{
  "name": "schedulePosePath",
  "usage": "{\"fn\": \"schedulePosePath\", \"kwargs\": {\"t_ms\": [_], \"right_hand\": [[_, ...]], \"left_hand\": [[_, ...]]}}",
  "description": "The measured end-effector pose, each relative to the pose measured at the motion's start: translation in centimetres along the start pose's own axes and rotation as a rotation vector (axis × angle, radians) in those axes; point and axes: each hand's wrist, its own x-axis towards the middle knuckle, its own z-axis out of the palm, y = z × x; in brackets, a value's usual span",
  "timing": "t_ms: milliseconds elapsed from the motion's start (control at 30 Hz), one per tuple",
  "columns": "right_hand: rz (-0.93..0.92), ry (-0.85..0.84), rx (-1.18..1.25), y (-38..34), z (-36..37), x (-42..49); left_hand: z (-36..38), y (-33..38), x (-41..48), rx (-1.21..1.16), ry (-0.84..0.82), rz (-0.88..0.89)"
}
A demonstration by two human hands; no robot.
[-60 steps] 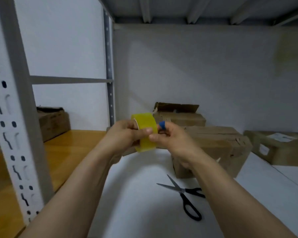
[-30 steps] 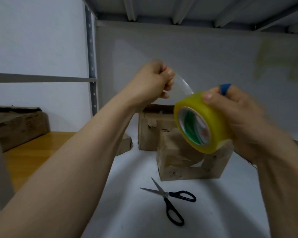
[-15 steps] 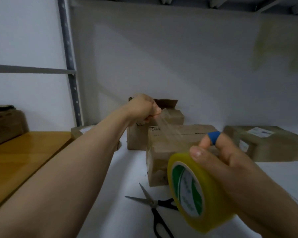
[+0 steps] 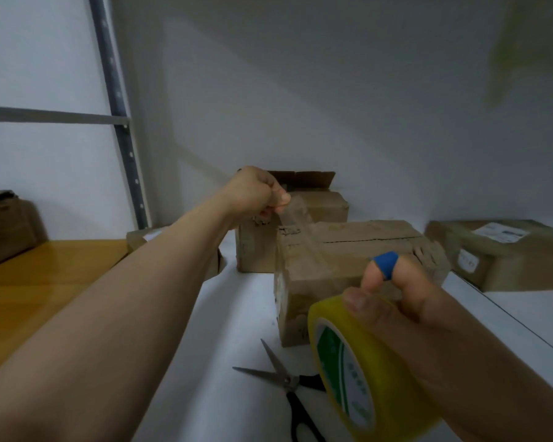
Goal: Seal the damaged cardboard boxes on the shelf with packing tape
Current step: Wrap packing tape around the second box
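Closest to the camera, the right hand (image 4: 406,314) is wrapped around a yellow tape roll (image 4: 358,378). The thumb sits on the outer rim and the fingers curl over the far side, so it's a firm grip. One finger has a blue band (image 4: 386,262) on it. Just left of the roll, black-handled scissors (image 4: 288,387) lie on the white shelf (image 4: 230,330). The blades are partly spread and the handles are tucked behind the roll.

A clear strip of tape (image 4: 300,237) runs from the roll up and away, across the left end of the nearest box (image 4: 348,269). That box sits on the white shelf just past the scissors, with a ragged split along its top seam and chewed-up corners. I honestly can't tell if the strip is stuck down or just hanging over it.

The left hand (image 4: 253,196) is reached out past that box, pinching the free end of the strip between thumb and curled fingers.

Right behind is a second box (image 4: 326,208) with its flaps standing open. A third box (image 4: 508,253) with white labels sits off to the right, and a flat box (image 4: 141,239) peeks out from behind the left forearm. Farther left there's a wooden shelf (image 4: 29,282) with a dark carton (image 4: 4,228) on it, then a grey upright post (image 4: 118,106).
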Motion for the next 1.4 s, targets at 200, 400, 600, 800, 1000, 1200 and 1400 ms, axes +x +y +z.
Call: {"fn": "schedulePosePath", "kwargs": {"t_ms": [200,400,600,800,1000,1200,1400], "right_hand": [[0.047,0.006,-0.024,1.6,0.0,1.0],[0.217,-0.016,0.138,0.9,-0.2,1.0],[0.259,-0.03,0.127,0.4,0.1,1.0],[0.188,0.042,0.054,1.4,0.5,1.2],[0.285,-0.056,0.117,0.8,0.4,1.0],[0.328,-0.128,0.091,0.8,0.7,1.2],[0.375,-0.156,0.048,1.1,1.2,2.0]], "left_hand": [[0.4,-0.4,0.6,-0.002,-0.038,-0.018],[0.4,-0.6,0.9,-0.032,-0.008,-0.023],[0.4,-1.1,0.8,0.008,-0.011,-0.015],[0.8,-1.4,1.0,-0.007,-0.02,-0.018],[1.3,-2.1,0.7,0.039,-0.038,-0.039],[2.1,-3.6,0.7,-0.007,-0.066,-0.202],[2.8,-7.1,1.5,-0.391,-0.134,-0.547]]}}
